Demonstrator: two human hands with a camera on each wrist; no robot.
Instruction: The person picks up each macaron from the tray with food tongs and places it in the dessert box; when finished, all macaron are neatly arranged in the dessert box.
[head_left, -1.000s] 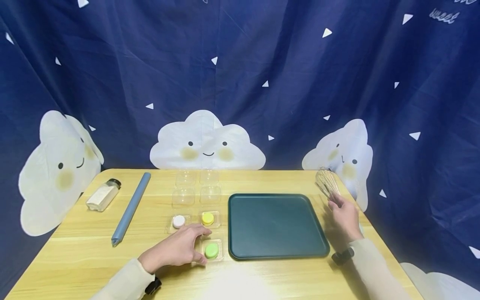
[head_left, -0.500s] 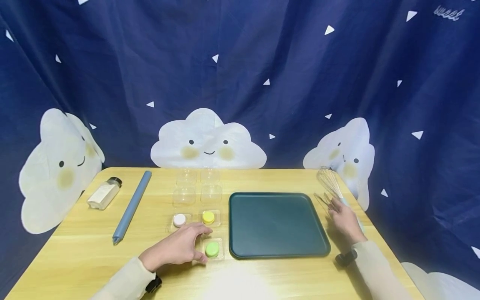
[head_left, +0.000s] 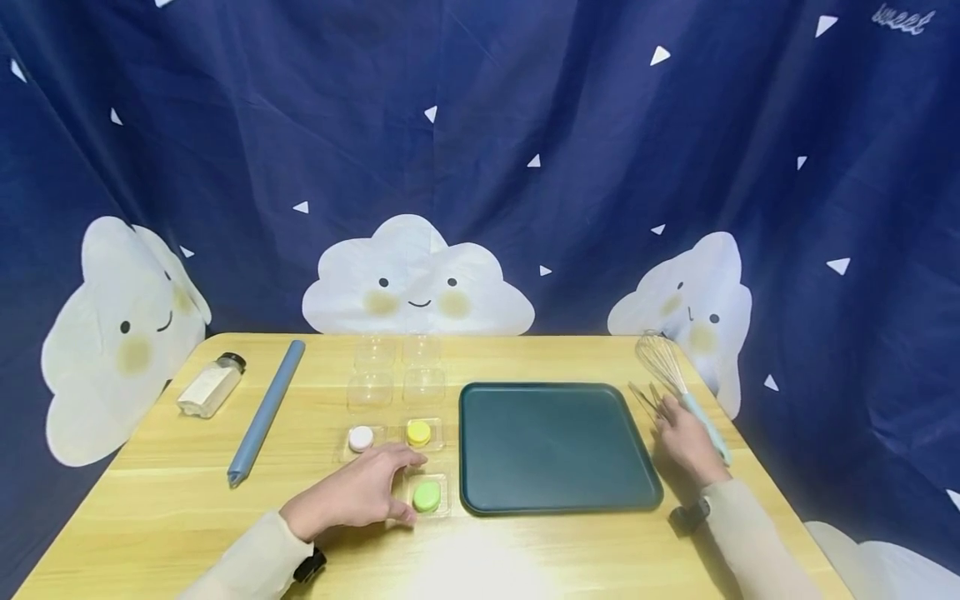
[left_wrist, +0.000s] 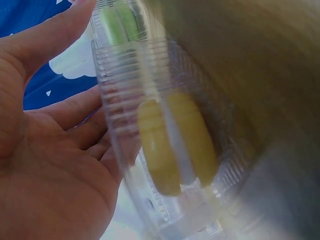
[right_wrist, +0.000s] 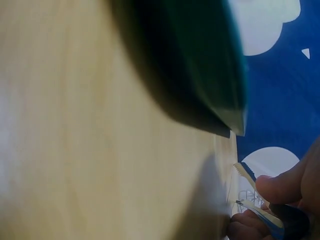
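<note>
The left hand [head_left: 358, 493] was low over the tabletop [head_left: 150, 492], its grip wide, thumb and index finger set apart at the left side of the clear case holding a green macaron [head_left: 427, 496]. A yellow macaron [head_left: 418, 432] and a whitish macaron [head_left: 361, 438] sat in clear cases just beyond that hand. In the left wrist view, a clear case with a yellow macaron stood close by the palm; I could not tell whether the fingers touched it.

The right hand [head_left: 686, 437] had a narrow grip — it pinched small tongs [right_wrist: 265, 216], whose serrated arms stood apart. They were between the dark green tray [head_left: 558, 448] and the whisk [head_left: 682, 387], which lay just right of the hand at the tabletop's right edge.

Clear plastic containers [head_left: 370, 390] stood behind the macarons. To their left lay a blue-grey rolling pin [head_left: 266, 414] and a black-capped jar [head_left: 212, 387].
</note>
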